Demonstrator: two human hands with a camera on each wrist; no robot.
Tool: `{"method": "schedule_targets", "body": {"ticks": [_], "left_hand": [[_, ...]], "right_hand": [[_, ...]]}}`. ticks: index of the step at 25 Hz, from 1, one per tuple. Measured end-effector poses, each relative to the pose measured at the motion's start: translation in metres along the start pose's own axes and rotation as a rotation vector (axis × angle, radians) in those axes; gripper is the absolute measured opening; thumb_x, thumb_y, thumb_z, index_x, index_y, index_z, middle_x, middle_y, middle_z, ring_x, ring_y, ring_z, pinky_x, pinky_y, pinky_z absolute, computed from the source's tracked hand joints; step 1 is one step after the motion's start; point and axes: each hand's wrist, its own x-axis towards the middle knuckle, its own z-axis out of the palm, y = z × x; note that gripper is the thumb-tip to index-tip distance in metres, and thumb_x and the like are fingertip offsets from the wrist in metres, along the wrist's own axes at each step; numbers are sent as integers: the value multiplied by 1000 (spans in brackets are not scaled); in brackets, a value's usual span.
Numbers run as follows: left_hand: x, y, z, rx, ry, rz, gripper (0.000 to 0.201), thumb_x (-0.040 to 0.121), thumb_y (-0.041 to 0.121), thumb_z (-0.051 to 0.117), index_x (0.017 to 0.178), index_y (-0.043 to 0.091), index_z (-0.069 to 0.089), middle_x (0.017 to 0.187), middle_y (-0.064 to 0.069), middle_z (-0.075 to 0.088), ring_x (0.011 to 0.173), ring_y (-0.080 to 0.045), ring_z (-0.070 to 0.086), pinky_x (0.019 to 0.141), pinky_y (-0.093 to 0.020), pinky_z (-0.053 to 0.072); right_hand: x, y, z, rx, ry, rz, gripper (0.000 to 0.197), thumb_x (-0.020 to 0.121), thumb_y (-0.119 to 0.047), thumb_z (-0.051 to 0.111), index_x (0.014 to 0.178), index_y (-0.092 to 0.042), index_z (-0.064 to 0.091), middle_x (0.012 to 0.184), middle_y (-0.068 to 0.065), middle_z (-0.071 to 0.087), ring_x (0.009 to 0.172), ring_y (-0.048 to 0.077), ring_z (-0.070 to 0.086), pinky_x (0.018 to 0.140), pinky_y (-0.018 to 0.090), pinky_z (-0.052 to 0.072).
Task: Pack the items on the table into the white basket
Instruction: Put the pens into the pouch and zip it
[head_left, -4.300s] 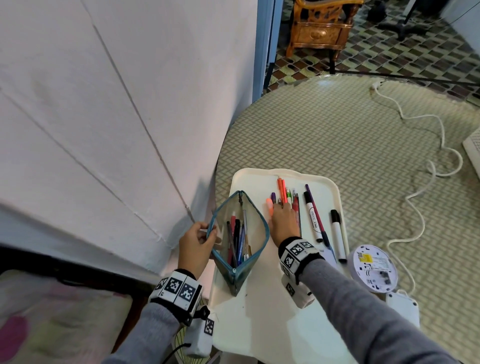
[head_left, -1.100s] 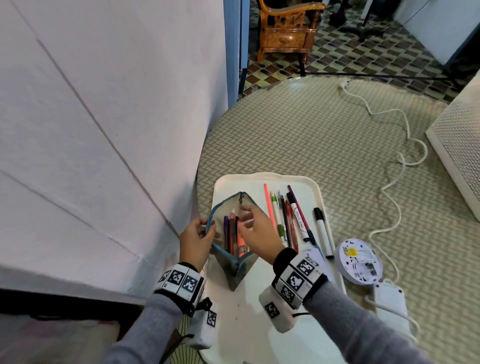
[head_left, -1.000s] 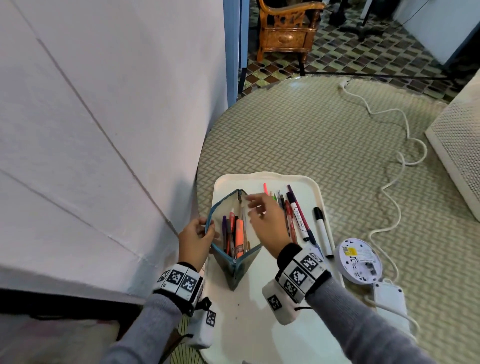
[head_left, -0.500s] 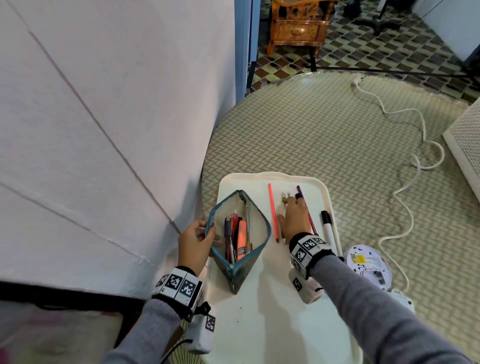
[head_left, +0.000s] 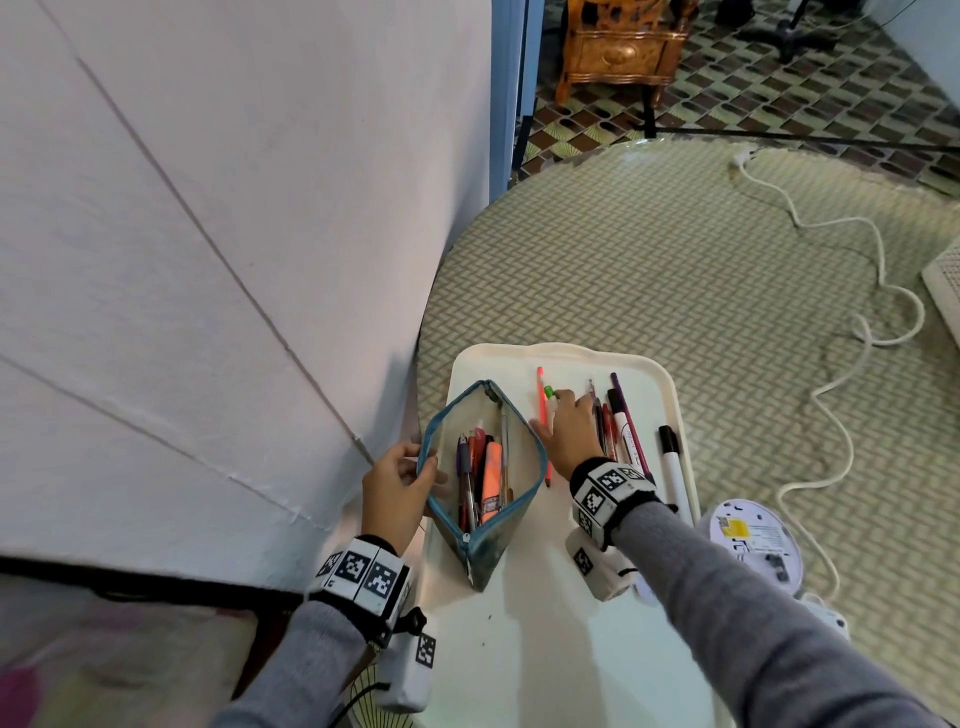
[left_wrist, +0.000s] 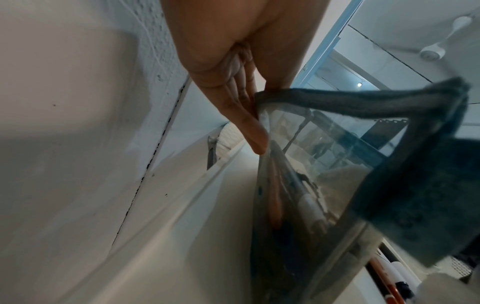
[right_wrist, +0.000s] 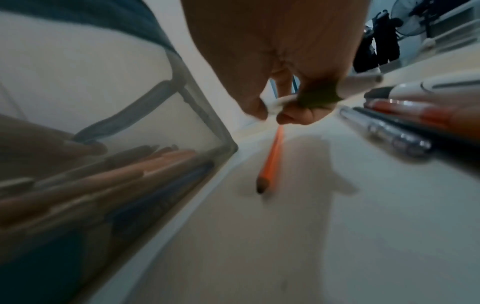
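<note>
A clear pencil pouch with a teal rim stands open on the white tray, with several pens inside. My left hand pinches the pouch's left rim, as the left wrist view shows up close. My right hand is just right of the pouch, over the loose pens. In the right wrist view it pinches a green-and-white pen between thumb and fingers. An orange pencil lies between pouch and hand. A white latticed basket shows only at the right edge.
More pens and a black-capped white marker lie on the tray's right side. A round white device and a white cable sit on the woven table cover. A white wall stands close on the left.
My right hand left the pouch, moved right to the loose pens on the tray and closed on the green-and-white pen. My left hand kept its hold on the pouch rim.
</note>
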Motion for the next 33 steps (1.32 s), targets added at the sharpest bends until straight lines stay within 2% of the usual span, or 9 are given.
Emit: {"method": "schedule_targets", "body": {"ticks": [5,7,10,14,17,23,27,30,33], "left_hand": [[-3,2,-2,-9,-2,-5,6,92,7,58,91,12,59,82,-11,71,69,-22,72,57,-28,58],[-4,3,-1,-8,-6,-2,5,92,7,58,93,12,59,83,-10,71,68,-20,72,57,-27,58],[-5,4,0,-7,-13,-1,7,92,9,59,91,15,59,83,-9,71,71,-21,72,60,-30,58],[-4,5,2,-11,-19,2,9,91,9,60,90,18,59,85,-10,71,76,-21,71,64,-33,58],[-6,8,2,-11,-27,7,9,91,9,60,90,17,59,84,-9,70,75,-19,70,64,-31,57],[-7,11,2,0,-56,30,7,92,8,59,97,12,60,86,-12,70,74,-21,70,53,-28,57],[-9,11,3,-2,-64,33,10,92,9,59,102,6,59,85,-13,70,73,-20,70,50,-27,56],[-9,11,4,-6,-80,22,9,93,12,57,102,10,58,88,-11,69,77,-20,70,53,-25,56],[-9,11,6,8,-97,29,6,94,13,57,99,16,57,89,-7,69,79,-17,70,55,-22,55]], "right_hand": [[5,10,10,-20,-11,17,30,94,-7,42,119,8,47,117,23,52,108,35,50,89,38,39],[5,7,-2,183,24,63,32,91,-18,45,106,9,52,99,22,55,93,35,55,77,39,42],[-5,-14,-33,635,128,113,21,97,-25,43,96,-5,50,77,4,53,66,21,53,67,37,43],[-32,-58,-70,914,127,-75,19,102,-22,41,104,-4,49,73,1,52,57,10,52,55,20,46],[-53,-79,-65,1078,-15,-117,13,101,-6,40,113,-6,44,80,4,55,58,11,61,59,23,56],[-79,-66,-10,804,-130,-41,38,86,8,51,118,-10,41,99,12,59,87,27,67,80,46,57],[-86,-59,8,390,-134,-121,48,85,-4,58,130,-5,42,114,15,58,100,30,60,91,42,49],[-86,-55,2,256,80,-219,41,88,-9,55,128,-9,49,122,10,48,110,22,51,100,35,43],[-85,-43,-13,369,321,-201,30,84,2,52,110,-13,59,114,3,45,94,12,51,92,28,46]]}}
